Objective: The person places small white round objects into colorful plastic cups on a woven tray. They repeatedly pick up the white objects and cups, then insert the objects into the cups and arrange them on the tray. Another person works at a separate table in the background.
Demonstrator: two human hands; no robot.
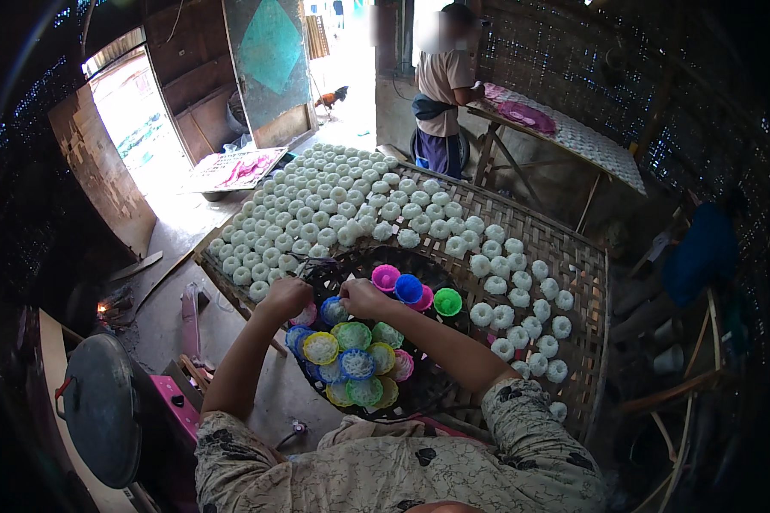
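Cups (357,364) crowd the basket's (434,390) left edge; left hand's (289,296) and right hand's (365,297) grip I cannot tell.

Daylight blows out the doorway (351,56) ahead of me, speckling the dim woven wall (565,60); edges bend toward black corners.

A woven table (588,363) carries white dimpled rounds (346,209) and a dark basket (430,385).
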